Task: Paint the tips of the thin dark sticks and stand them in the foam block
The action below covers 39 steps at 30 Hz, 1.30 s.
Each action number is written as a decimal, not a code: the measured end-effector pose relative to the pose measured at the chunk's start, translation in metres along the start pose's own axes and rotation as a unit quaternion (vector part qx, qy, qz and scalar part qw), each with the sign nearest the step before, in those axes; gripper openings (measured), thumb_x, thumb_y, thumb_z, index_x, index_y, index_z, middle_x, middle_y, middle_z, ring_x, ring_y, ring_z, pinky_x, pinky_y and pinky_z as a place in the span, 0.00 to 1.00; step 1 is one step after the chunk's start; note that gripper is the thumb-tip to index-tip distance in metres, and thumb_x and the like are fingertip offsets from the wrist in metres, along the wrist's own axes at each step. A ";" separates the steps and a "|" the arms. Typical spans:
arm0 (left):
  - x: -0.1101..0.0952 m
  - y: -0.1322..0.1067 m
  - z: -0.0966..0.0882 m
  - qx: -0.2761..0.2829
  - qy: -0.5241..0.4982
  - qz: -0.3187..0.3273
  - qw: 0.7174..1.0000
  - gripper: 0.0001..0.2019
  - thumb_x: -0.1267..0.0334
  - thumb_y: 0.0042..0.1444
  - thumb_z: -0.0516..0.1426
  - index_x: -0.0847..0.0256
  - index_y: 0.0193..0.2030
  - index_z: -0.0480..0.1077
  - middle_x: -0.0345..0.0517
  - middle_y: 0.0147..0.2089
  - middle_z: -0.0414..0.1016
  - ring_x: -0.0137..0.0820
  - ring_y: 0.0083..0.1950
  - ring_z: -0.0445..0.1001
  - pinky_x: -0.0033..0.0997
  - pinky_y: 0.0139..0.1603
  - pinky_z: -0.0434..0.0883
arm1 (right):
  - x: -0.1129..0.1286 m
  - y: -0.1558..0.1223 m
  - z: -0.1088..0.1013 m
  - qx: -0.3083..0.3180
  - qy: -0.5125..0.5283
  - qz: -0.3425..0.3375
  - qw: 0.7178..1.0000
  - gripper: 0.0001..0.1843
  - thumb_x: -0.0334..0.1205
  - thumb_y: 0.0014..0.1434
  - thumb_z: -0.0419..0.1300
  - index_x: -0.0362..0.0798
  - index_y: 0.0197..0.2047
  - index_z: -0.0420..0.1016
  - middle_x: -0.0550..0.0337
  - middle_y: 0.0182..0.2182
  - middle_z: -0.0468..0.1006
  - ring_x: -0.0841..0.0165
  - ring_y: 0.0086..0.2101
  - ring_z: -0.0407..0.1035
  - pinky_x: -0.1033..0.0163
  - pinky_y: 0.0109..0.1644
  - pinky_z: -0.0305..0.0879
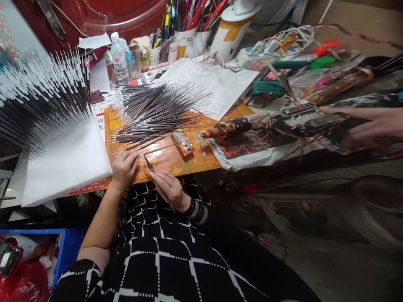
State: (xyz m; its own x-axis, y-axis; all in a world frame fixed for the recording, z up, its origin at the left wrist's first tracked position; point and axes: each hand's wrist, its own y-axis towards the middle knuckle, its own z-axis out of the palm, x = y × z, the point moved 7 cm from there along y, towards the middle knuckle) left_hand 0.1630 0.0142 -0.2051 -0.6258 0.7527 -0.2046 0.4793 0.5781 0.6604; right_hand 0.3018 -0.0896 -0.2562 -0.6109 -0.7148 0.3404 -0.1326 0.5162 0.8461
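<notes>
My left hand (124, 168) rests on the edge of an orange mat (163, 161), its fingertips pinching a long thin dark rod (170, 146). My right hand (166, 188) grips a thin dark stick with a pointed tip (150, 165), close to the left fingertips. Beyond the hands lies a loose pile of similar thin dark rods (154, 113). Just right of the rod's far end sits a small painted block (182, 143). To the left, many white-tipped sticks (53, 96) stand in a white foam block (63, 167).
Another person's hand (373, 126) reaches in from the right above a paint-stained cloth (248, 149). A paint-spattered handled tool (226, 128) and a newspaper (208, 88) lie nearby. Pen-filled cups (189, 37) stand behind. A blue crate (34, 231) sits low at left.
</notes>
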 end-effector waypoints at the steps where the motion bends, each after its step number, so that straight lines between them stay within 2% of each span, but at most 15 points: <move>1: 0.001 0.000 0.000 0.001 -0.001 -0.002 1.000 0.08 0.62 0.68 0.55 0.59 0.44 0.77 0.48 0.40 0.79 0.33 0.42 0.73 0.36 0.46 0.70 | 0.000 -0.001 0.001 0.002 0.000 0.002 1.000 0.35 0.25 0.65 0.57 0.46 0.73 0.56 0.45 0.51 0.80 0.60 0.51 0.75 0.52 0.52 0.78; 15: -0.002 0.000 -0.002 -0.015 0.005 0.017 1.000 0.07 0.64 0.68 0.56 0.60 0.45 0.76 0.47 0.39 0.78 0.33 0.41 0.73 0.35 0.46 0.71 | 0.001 0.001 0.003 0.001 -0.022 0.003 1.000 0.37 0.25 0.64 0.59 0.45 0.74 0.56 0.45 0.50 0.80 0.61 0.50 0.75 0.54 0.52 0.77; 30: 0.001 0.000 0.000 0.004 -0.007 -0.016 1.000 0.09 0.62 0.68 0.55 0.58 0.44 0.77 0.47 0.39 0.78 0.34 0.42 0.73 0.37 0.46 0.70 | -0.001 -0.001 0.004 0.008 -0.011 0.003 1.000 0.35 0.26 0.65 0.58 0.45 0.73 0.57 0.45 0.51 0.80 0.59 0.51 0.74 0.52 0.53 0.77; 39: -0.010 0.001 -0.005 0.005 0.035 0.021 0.999 0.09 0.64 0.69 0.53 0.59 0.43 0.75 0.47 0.37 0.77 0.34 0.39 0.70 0.35 0.44 0.67 | 0.003 0.000 -0.004 0.015 0.013 -0.016 1.000 0.32 0.26 0.65 0.56 0.44 0.72 0.59 0.45 0.49 0.81 0.60 0.50 0.75 0.54 0.51 0.78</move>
State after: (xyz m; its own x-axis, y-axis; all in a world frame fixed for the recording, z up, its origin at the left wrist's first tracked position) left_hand 0.1666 0.0059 -0.1990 -0.6460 0.7529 -0.1259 0.5122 0.5498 0.6598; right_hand 0.3031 -0.0932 -0.2533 -0.5861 -0.7425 0.3242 -0.1759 0.5072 0.8437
